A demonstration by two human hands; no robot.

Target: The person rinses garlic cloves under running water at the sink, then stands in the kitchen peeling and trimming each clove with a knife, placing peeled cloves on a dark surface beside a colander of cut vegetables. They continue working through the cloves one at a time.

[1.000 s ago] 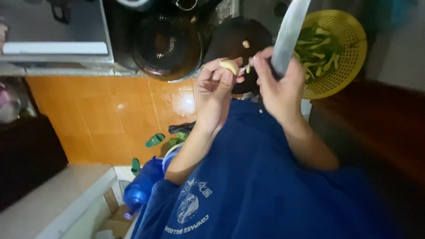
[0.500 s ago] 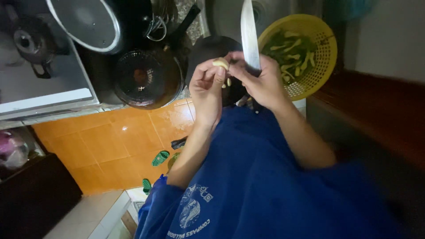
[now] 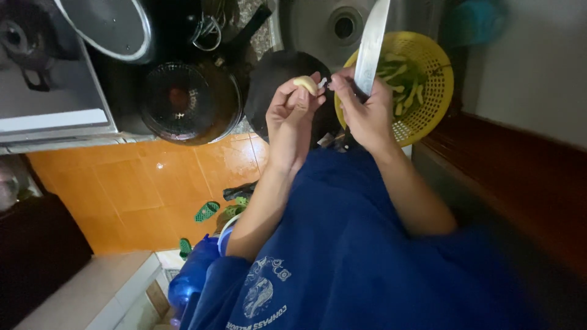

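Kitchen seen from above: orange floor tiles (image 3: 153,177) at left, a steel sink (image 3: 318,24) at the top, two hands peeling at centre.

Largest is the blue shirt (image 3: 342,256) filling the lower frame; above it a dark wok (image 3: 183,101) and a yellow basket (image 3: 428,91) of green vegetable strips at upper right. Right hand (image 3: 364,113) is closed round a broad knife (image 3: 372,46), blade pointing up. Left hand (image 3: 293,116) pinches a pale garlic clove (image 3: 305,83) at its fingertips, just left of the blade's base.

Dim indoor light, soft blurred edges
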